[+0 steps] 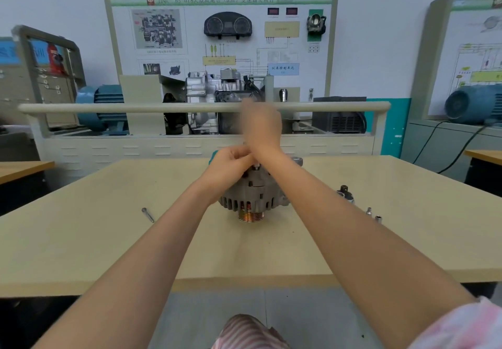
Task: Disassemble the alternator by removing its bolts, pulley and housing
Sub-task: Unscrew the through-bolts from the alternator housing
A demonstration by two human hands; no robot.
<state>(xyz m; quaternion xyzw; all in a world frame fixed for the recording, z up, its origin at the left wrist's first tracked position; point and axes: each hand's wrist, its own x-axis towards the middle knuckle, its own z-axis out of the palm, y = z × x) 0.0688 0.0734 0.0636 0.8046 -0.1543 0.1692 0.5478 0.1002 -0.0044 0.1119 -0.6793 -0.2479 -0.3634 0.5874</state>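
1. Head view: the alternator [254,194] stands pulley [251,215] down at the table [108,240] centre; my left hand [231,164] pinches something small on top, my blurred right hand [260,126] unreadable.
2. Housing and pulley remain fitted; one long bolt [148,215] lies left, sockets [373,214] right.
3. Training boards [220,42] line the classroom wall.

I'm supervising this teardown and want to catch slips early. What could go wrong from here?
The alternator stands unclamped on its pulley, so working at its top could tip it. The loose bolt and small sockets on the table could roll off. The blurred right hand might strike the housing.
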